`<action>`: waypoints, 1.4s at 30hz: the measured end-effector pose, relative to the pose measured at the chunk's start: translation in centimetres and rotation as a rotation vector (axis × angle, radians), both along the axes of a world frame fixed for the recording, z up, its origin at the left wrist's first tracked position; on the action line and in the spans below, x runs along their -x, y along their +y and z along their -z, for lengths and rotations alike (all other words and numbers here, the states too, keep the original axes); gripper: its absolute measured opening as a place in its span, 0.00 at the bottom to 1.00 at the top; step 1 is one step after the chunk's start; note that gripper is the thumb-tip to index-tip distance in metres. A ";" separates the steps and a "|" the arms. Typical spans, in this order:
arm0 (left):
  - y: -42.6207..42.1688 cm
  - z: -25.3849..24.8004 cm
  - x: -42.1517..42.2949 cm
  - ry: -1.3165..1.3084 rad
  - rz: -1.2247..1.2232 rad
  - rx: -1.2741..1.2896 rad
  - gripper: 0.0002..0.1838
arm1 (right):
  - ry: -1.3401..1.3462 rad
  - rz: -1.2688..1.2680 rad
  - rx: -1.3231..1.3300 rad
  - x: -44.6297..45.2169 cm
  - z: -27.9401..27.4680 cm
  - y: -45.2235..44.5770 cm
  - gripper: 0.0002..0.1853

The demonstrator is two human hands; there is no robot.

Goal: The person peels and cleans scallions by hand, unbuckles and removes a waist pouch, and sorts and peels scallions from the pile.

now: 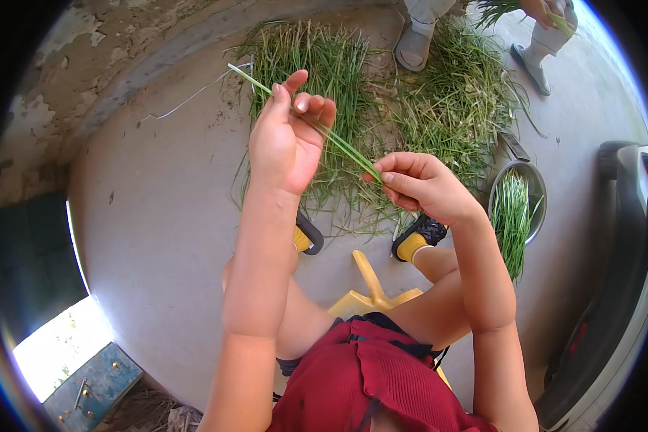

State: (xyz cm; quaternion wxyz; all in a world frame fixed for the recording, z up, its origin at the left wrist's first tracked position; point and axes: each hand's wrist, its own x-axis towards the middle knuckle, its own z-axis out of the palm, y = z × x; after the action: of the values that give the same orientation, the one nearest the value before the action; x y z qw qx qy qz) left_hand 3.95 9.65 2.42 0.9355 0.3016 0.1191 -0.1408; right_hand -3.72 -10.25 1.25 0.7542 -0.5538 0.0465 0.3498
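Note:
A thin strand of chives (347,148) runs slantwise between my two hands, its pale end at the upper left and its green leaves at the lower right. My left hand (286,140) has its palm turned up, and its thumb and curled fingers hold the strand near the pale end. With thumb and fingertips, my right hand (428,189) pinches the leafy end. Beyond my hands lies a broad pile of chives (313,68) on the floor. A second, more tangled pile (453,108) lies to its right.
At the right, a metal basin (536,201) holds a bundle of chives (511,216) hanging over its rim. Another person's slippered foot (413,49) stands between the piles; their hand (547,13) holds greens. A yellow stool (367,277) is under me. A vehicle (626,288) stands far right.

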 end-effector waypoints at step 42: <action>-0.3 21.5 3.2 0.064 0.625 -1.476 0.29 | -0.121 0.044 1.611 10.2 9.8 -20.9 0.30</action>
State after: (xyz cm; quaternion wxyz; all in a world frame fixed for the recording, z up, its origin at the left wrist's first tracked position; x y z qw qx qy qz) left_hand 0.79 9.33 -19.07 0.4080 0.8578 0.1181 -0.2895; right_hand -13.93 -31.20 -8.57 0.1313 -0.9441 0.2545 0.1633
